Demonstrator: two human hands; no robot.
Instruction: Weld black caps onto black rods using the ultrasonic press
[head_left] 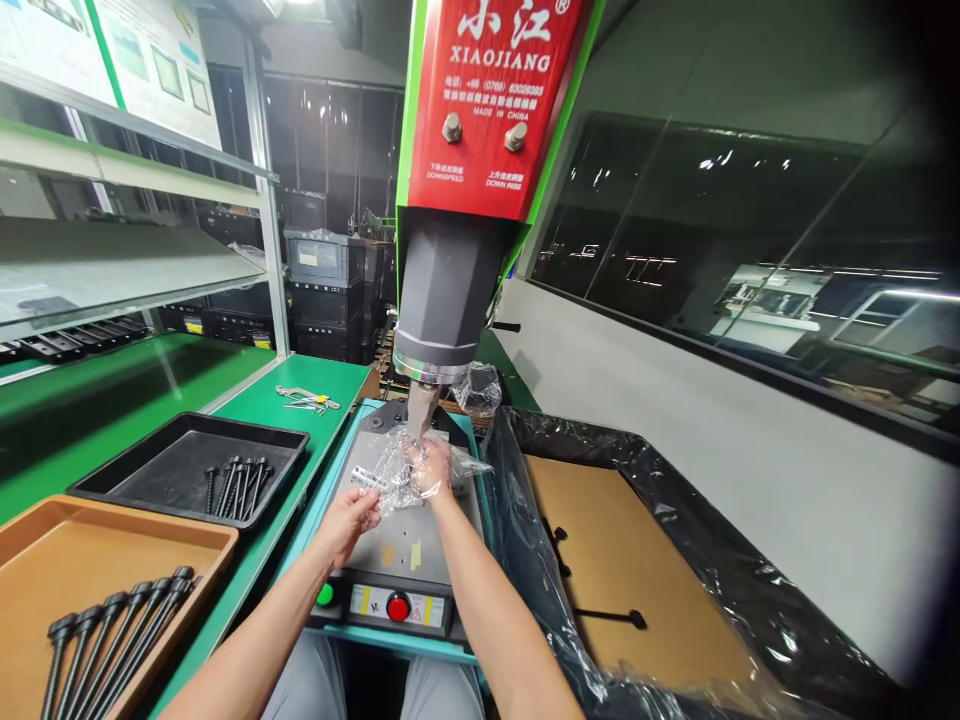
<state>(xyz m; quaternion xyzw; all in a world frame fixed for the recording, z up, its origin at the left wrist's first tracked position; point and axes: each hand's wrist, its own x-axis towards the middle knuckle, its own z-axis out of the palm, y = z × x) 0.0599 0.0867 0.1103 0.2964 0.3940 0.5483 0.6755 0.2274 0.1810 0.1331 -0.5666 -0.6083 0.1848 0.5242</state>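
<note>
A crinkled clear plastic bag (394, 465) lies over the machine's metal plate, under the narrow welding horn (421, 408). My left hand (352, 522) pinches the bag's near left edge between thumb and fingers. Farther in, my right hand (430, 468) is closed on the bag close to the horn's tip, its fingers partly covered by plastic. Whatever lies beneath or inside the bag is hard to make out through the glare. On the machine's front panel are a red button (398, 606) and a green button (325, 595).
To the left, a black tray (180, 440) and an orange tray (217, 540) hold several black rods with wide heads. Pliers (307, 398) lie behind them on the green bench. At right, a box lined with black plastic (517, 560) contains cardboard and a few black rods.
</note>
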